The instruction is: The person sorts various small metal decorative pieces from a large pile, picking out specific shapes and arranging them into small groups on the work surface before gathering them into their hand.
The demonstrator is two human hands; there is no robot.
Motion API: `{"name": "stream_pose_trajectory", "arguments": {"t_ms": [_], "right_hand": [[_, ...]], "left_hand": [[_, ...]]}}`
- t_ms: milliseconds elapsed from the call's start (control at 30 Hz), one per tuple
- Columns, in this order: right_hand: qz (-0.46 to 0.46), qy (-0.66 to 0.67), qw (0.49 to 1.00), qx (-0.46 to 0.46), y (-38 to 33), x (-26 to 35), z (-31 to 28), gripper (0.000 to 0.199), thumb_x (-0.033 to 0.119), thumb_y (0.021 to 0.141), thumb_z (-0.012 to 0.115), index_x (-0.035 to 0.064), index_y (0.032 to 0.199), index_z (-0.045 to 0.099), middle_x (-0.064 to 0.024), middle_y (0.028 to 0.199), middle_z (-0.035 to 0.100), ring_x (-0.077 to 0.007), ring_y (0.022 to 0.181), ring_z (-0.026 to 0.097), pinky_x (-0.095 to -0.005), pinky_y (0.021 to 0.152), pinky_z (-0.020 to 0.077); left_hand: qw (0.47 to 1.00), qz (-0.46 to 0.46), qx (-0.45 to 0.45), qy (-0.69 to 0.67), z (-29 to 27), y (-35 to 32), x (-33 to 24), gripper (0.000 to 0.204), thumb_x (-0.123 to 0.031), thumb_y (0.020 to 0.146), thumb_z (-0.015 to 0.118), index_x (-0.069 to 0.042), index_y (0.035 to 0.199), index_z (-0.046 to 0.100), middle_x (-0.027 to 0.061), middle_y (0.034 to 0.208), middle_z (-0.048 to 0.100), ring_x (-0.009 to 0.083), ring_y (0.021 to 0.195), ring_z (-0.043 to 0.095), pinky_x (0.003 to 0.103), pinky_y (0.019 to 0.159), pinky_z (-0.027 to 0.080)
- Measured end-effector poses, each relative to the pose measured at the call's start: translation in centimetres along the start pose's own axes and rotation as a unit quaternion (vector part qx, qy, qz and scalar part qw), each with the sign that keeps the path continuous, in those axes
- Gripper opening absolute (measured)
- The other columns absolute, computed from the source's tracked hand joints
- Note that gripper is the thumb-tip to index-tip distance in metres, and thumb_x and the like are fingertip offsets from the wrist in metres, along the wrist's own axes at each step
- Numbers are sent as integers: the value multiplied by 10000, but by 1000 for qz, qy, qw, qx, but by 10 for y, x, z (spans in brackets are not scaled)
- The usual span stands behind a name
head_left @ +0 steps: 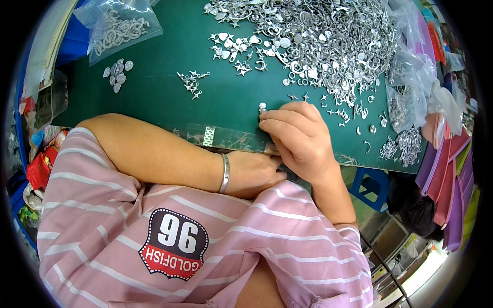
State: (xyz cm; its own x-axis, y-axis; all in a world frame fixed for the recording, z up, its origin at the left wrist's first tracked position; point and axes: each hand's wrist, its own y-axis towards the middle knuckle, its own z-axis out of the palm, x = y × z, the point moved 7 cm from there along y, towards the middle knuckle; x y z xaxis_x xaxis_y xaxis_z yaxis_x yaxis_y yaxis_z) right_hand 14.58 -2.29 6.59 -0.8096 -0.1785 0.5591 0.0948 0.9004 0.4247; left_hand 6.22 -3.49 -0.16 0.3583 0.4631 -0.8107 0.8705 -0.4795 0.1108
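Peeking into the clear bag (pixel 153 26) at upper left, we saw pale rings (pixel 122 30); its top was cut off. The bag (pixel 409 114) on our right held metal bits, kinda blurry through the plastic. Our left hand (pixel 254 173) was curled, fingertips hidden, so no telling its grip. Our right hand (pixel 303 138) bunched up at a charm (pixel 263 106) over the table (pixel 154 100), but we couldn't tell if it was pinched. Charm looked tiny, silvery, roundish.

On the worktop (pixel 154 105), a charm heap (pixel 334 46) lies far right, star charms (pixel 193 82) left of it, discs (pixel 120 78) farther left.
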Motion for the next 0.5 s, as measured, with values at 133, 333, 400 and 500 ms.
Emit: {"name": "stream_pose_trajectory", "arguments": {"t_ms": [133, 333, 400, 500], "right_hand": [[8, -9, 999, 47, 1, -2, -2, 227, -51, 649, 706, 26, 858, 663, -82, 900, 685, -265, 802, 618, -350, 703, 477], [4, 3, 1000, -19, 6, -6, -3, 236, -66, 653, 715, 33, 857, 649, -73, 881, 676, -260, 779, 607, -347, 674, 444], [1, -27, 999, -28, 10, -4, 2, 232, -74, 652, 710, 33, 845, 640, -73, 864, 668, -260, 777, 603, -348, 677, 437], [11, -24, 999, -26, 11, -5, 3, 231, -73, 652, 711, 35, 838, 629, -67, 848, 660, -259, 780, 600, -349, 689, 433]], "left_hand": [[1000, -7, -22, 2, -4, -1, -1, 237, -179, 819, 577, 7, 963, 604, 261, 982, 604, 367, 939, 622, 404, 845, 492], [997, 8, -61, 45, -12, -1, -6, 188, -172, 840, 533, -7, 771, 594, 251, 831, 615, 357, 851, 616, 398, 801, 490], [997, 19, -71, 34, -8, -1, -5, 183, -170, 834, 536, -5, 777, 591, 254, 832, 614, 359, 844, 618, 391, 793, 495], [998, 8, -61, 19, 0, -2, 0, 175, -181, 813, 571, -8, 830, 592, 254, 882, 597, 366, 837, 622, 403, 771, 505]]}}
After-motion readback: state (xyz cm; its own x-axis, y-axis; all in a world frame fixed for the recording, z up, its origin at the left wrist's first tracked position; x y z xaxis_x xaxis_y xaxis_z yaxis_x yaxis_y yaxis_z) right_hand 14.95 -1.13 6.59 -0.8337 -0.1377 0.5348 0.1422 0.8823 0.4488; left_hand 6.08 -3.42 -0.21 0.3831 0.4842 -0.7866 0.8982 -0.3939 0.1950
